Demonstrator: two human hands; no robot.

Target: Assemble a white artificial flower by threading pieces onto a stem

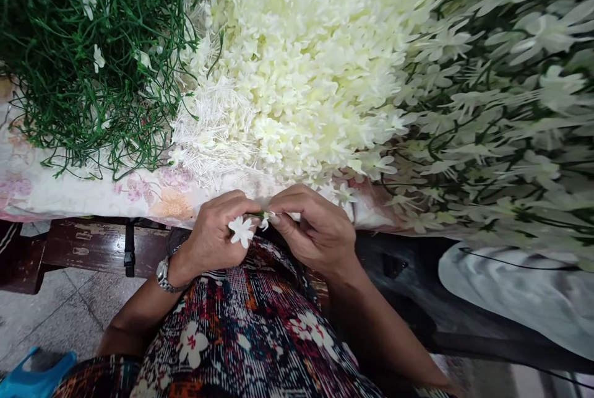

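Observation:
My left hand (pixel 216 234), with a watch on its wrist, is closed around a thin green stem with a small white artificial flower (pixel 242 230) on it. My right hand (pixel 315 228) meets it at the table edge, fingers pinched on the same stem beside a second tiny white blossom (pixel 265 220). Both hands rest over my lap, just in front of a large heap of loose cream-white flower heads (pixel 306 64).
A pile of bare green stems (pixel 88 57) lies at the back left. Finished sprigs of white flowers on green stems (pixel 505 107) cover the right side. A floral cloth (pixel 69 187) covers the table. White fabric (pixel 524 293) lies at the lower right.

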